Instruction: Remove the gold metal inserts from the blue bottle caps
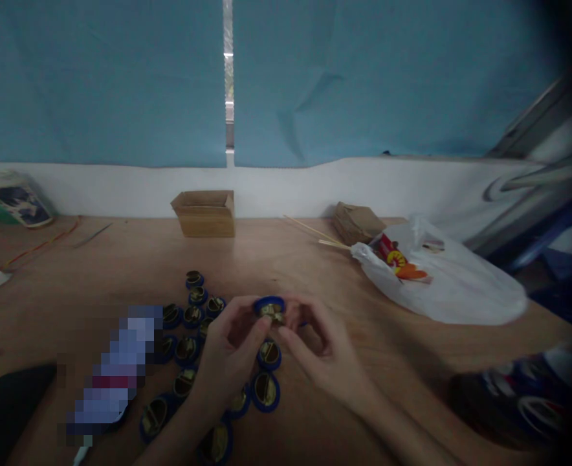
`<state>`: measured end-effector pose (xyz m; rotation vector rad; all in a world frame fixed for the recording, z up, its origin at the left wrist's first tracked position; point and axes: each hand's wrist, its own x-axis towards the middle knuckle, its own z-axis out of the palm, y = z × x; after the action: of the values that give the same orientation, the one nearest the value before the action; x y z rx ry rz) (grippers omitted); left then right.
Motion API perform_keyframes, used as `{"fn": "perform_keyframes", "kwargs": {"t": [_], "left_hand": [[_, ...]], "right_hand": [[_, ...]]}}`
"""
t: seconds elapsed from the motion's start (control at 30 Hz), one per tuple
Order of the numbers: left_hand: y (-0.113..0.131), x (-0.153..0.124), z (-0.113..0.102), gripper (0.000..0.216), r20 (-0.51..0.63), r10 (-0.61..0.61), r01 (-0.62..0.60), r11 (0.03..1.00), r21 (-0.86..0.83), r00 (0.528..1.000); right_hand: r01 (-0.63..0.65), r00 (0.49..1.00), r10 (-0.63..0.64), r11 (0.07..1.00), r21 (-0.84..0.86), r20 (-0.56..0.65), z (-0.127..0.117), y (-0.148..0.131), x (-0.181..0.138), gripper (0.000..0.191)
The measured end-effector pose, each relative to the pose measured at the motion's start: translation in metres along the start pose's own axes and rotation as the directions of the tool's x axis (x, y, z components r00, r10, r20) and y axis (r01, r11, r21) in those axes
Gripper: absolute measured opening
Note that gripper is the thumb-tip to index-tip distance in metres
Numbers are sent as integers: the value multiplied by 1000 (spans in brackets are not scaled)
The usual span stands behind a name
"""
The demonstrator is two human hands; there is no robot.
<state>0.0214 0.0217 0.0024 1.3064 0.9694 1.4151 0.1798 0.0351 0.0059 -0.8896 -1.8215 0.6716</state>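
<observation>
Between my two hands, a round pin badge [270, 306] with a blue rim is held up, its gold-coloured back facing me. My left hand [235, 346] grips its left side, the thumb at the lower edge of the back. On the other side, the fingers of my right hand [322, 353] close in on the badge's right edge, thumb near the gold pin part. Similar badges lie back-up on the wooden table around my left forearm, such as a near badge [265, 390] and a far badge [194, 279]. Some are partly hidden by my left arm.
A blurred-out phone-like object [116, 369] with a cable lies left. An open cardboard box [207, 220] stands by the wall. To the right are a white plastic bag [461, 285], thin sticks, a brown paper packet [356, 222] and a dark blue bottle [514, 401].
</observation>
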Motion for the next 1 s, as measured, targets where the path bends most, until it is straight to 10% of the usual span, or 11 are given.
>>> {"fn": "perform_keyframes", "kwargs": {"t": [1.0], "left_hand": [[0,-4,1,43,64,93,-85,988,-128,994]], "right_hand": [[146,975,-171,974,-171,-145,5,-1,-10,37]]}}
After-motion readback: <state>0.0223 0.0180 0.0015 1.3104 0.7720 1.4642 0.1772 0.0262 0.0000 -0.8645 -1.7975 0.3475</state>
